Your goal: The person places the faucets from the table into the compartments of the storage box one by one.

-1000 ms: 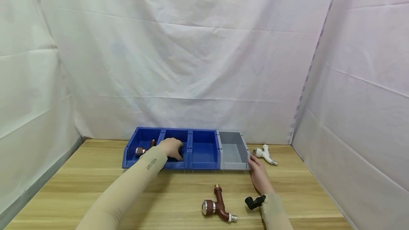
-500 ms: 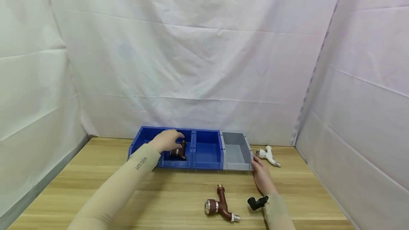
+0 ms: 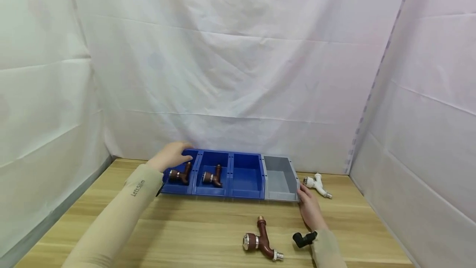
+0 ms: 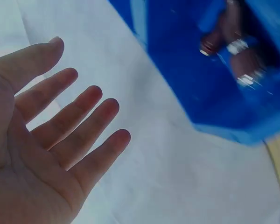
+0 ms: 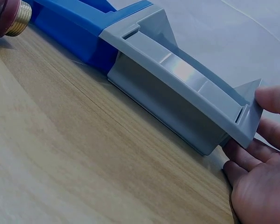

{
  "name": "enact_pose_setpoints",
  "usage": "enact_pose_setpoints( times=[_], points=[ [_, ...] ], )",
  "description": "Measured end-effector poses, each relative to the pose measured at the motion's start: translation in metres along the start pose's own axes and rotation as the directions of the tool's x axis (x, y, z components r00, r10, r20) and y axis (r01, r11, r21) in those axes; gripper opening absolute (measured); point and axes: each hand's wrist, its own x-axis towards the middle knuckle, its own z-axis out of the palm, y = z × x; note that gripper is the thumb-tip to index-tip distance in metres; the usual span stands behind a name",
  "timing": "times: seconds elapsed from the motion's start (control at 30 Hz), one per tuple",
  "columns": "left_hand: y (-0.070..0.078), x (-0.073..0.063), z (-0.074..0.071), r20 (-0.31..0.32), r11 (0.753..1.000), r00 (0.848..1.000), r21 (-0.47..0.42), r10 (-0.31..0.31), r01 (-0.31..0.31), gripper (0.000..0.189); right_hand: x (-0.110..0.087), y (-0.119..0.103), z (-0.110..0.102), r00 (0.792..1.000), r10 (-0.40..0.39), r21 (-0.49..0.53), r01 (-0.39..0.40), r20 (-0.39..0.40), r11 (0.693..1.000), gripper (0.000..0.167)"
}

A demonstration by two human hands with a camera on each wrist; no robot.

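My left hand [image 3: 172, 155] hovers at the left end of the bin row, fingers spread and holding nothing. The left wrist view shows its open palm [image 4: 51, 135] beside the leftmost blue bin [image 4: 177, 88]. In that bin lies a brown tap [image 3: 181, 174]; a second brown tap [image 3: 213, 176] lies in the adjoining blue bin [image 3: 212, 158]. My right hand [image 3: 310, 208] holds the front right corner of the grey bin [image 3: 281, 195]. In the right wrist view, its thumb [image 5: 273, 100] is against the edge and its fingers [image 5: 245, 156] tuck below.
A third, larger-looking brown tap [image 3: 262, 241] lies on the wooden table [image 3: 193, 235] in front of the bins. To the right of the grey bin lies a white tap [image 3: 316, 184]. White curtains [image 3: 230, 73] stand behind and at both sides.
My left hand has moved left, away from the second bin to the leftmost one, leaving the brown tap in the second bin uncovered. The right hand stays at the grey bin. The head view has shifted slightly.
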Motion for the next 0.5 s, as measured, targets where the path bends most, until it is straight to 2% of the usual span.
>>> enact_pose_setpoints(
  times=[0.1, 0.2, 0.3, 0.4, 0.5],
  points=[
    [-0.013, -0.008, 0.001, -0.001, 0.999, 1.0, -0.038, -0.019, 0.019, 0.041, 0.001, -0.001, -0.003, 1.0, -0.003, -0.014, 0.003, -0.001, 1.0, 0.059],
    [-0.024, -0.018, 0.004, 0.001, 0.995, 0.998, -0.073, -0.063, 0.063, 0.042, 0.001, -0.001, -0.006, 1.0, -0.002, -0.021, 0.002, -0.001, 1.0, 0.059],
    [-0.035, -0.027, 0.009, -0.022, 0.99, 0.994, -0.097, -0.106, 0.103, 0.046, 0.002, 0.0, -0.01, 1.0, -0.006, -0.021, 0.006, -0.005, 1.0, 0.058],
    [-0.044, -0.036, 0.015, -0.06, 0.984, 0.988, -0.116, -0.14, 0.133, 0.053, 0.003, 0.0, -0.014, 1.0, -0.014, -0.018, 0.013, -0.005, 1.0, 0.058],
    [-0.052, -0.045, 0.024, -0.065, 0.971, 0.978, -0.153, -0.196, 0.184, 0.061, 0.003, -0.002, -0.017, 1.0, -0.015, -0.032, 0.015, -0.001, 0.999, 0.059]
  ],
)
